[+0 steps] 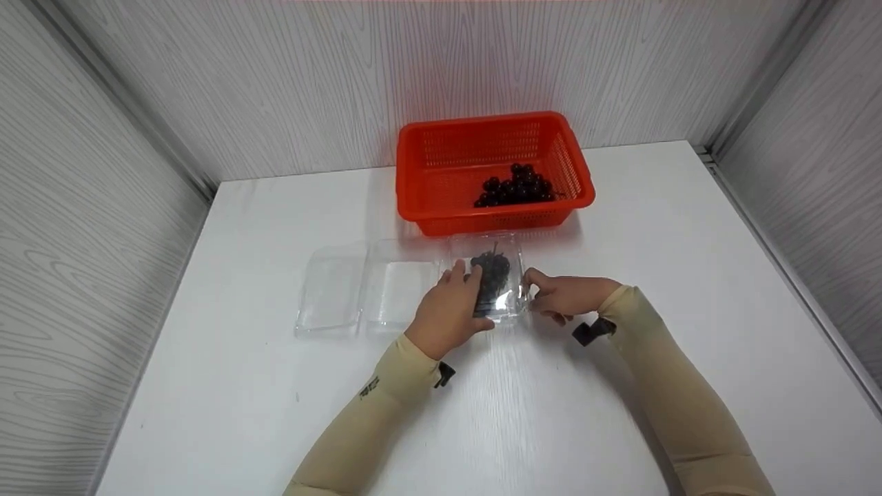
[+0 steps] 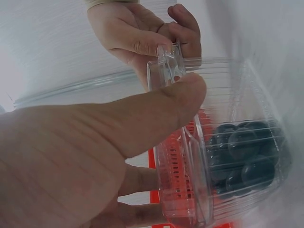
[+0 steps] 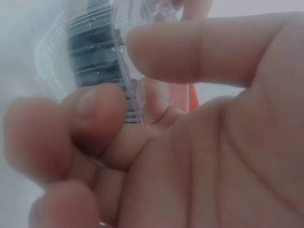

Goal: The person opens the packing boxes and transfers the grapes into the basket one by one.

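A clear plastic clamshell box (image 1: 506, 303) with its lid down holds a bunch of dark grapes (image 1: 495, 272). Across the left part of its lid lies my left hand (image 1: 448, 310), fingers extended. In the left wrist view, the thumb (image 2: 175, 102) presses on the box's rim. At the box's right edge is my right hand (image 1: 568, 295), pinching the rim between thumb and bent fingers. The right wrist view shows the thumb (image 3: 166, 52) against the clear rim, with the other fingers curled below. Part of the grapes is hidden behind the left hand.
Behind the box stands a red plastic basket (image 1: 441, 217) with more dark grapes (image 1: 517, 189) at its right side. Two shallow, clear plastic sections (image 1: 331, 289) lie to the left on the white table (image 1: 227, 386). Pale wood-grain panels (image 1: 289, 83) enclose the table's back and sides.
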### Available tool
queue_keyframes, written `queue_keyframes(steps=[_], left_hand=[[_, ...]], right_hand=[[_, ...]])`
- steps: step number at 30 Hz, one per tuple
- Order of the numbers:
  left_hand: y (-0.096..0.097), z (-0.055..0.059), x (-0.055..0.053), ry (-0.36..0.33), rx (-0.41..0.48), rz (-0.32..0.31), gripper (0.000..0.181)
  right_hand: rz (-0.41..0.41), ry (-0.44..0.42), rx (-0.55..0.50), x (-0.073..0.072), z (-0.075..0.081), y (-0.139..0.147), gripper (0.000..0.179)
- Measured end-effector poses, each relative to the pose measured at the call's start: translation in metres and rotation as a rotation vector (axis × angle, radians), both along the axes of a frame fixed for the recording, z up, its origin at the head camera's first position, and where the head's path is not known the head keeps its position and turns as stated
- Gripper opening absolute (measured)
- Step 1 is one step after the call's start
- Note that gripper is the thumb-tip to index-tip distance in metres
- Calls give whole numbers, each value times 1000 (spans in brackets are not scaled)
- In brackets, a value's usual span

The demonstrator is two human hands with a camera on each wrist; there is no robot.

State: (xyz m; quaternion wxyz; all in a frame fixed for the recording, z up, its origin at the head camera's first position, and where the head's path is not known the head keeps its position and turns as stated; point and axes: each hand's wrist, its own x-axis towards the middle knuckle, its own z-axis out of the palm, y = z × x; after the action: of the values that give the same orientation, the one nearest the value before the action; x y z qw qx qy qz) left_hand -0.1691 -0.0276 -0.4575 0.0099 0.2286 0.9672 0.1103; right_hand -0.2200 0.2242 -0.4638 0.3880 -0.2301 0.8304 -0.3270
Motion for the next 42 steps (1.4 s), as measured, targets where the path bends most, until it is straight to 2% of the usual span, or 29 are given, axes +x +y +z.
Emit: queue_keyframes(steps=[10, 17, 29, 37, 42], left_hand=[[0, 0, 1, -25, 14, 9, 94], [0, 0, 0, -73, 15, 20, 96], [-2, -2, 0, -18, 25, 13, 95], [-2, -1, 0, -27, 32, 13, 95], [-2, -1, 1, -26, 41, 13, 95]], right_hand=[[-9, 30, 16, 0, 0, 0, 21], [-63, 0, -4, 0, -1, -3, 15], [-61, -11, -20, -3, -3, -5, 25], [-116, -41, 8, -1, -1, -6, 20], [-99, -28, -3, 0, 0, -6, 21]])
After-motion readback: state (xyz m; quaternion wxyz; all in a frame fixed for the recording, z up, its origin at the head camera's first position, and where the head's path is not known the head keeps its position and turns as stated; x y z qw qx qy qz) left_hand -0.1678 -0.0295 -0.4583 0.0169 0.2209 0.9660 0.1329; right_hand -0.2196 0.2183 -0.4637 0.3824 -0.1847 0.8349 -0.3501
